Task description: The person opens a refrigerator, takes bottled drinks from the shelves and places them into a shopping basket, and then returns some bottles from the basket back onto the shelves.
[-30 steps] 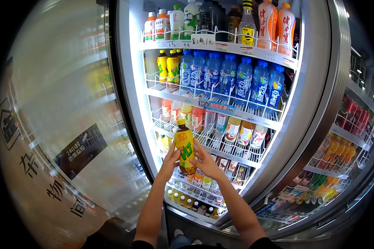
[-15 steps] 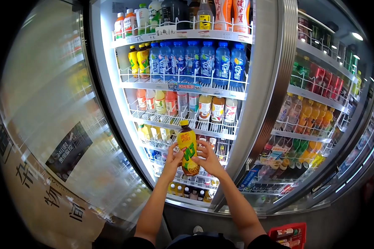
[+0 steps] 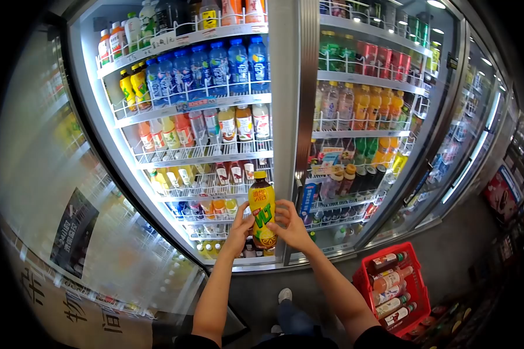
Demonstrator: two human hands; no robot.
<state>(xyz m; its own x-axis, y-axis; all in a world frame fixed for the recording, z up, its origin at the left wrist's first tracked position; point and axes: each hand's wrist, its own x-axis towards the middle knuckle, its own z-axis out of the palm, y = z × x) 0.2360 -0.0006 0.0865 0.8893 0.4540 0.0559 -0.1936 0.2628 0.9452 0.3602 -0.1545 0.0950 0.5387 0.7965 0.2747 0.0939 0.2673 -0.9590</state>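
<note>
A yellow drink bottle (image 3: pixel 262 212) with a dark cap, green lettering and a brown patterned base stands upright between my hands, in front of the lit fridge shelves. My left hand (image 3: pixel 239 231) grips its left side, thumb across the label. On the other side, my right hand (image 3: pixel 291 225) has its fingers curled against the bottle. Similar yellow bottles (image 3: pixel 138 86) stand at the left of an upper shelf, beside a row of blue bottles (image 3: pixel 218 68).
An open glass door (image 3: pixel 46 174) is on the left. Right of the metal fridge post (image 3: pixel 290 128) are more glass-fronted fridges with bottles and cans. A red basket (image 3: pixel 364 279) holding several bottles sits on the floor (image 3: pixel 332 279) at lower right.
My view has turned right and down, so the shelves shift left and the red basket shows more fully. The yellow bottle stays between both hands.
</note>
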